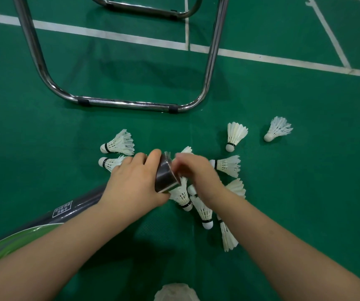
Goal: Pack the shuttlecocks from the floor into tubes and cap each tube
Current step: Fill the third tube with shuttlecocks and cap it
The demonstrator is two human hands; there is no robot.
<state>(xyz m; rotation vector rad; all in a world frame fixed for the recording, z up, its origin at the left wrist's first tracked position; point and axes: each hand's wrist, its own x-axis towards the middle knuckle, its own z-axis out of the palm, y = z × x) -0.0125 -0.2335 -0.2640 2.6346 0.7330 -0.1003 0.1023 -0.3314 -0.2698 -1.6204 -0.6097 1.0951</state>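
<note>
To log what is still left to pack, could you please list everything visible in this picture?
shuttlecocks: at least ten, white, scattered on the floor around the hands.
tube: one, dark, held in the left hand.
cylinder: one, dark grey and green, lower left under the left forearm; may be the same tube.
metal frame: one, chrome, beyond the shuttlecocks.
floor: green, white lines.
left hand: grips the tube.
right hand: blurred, at the tube's mouth.
</note>
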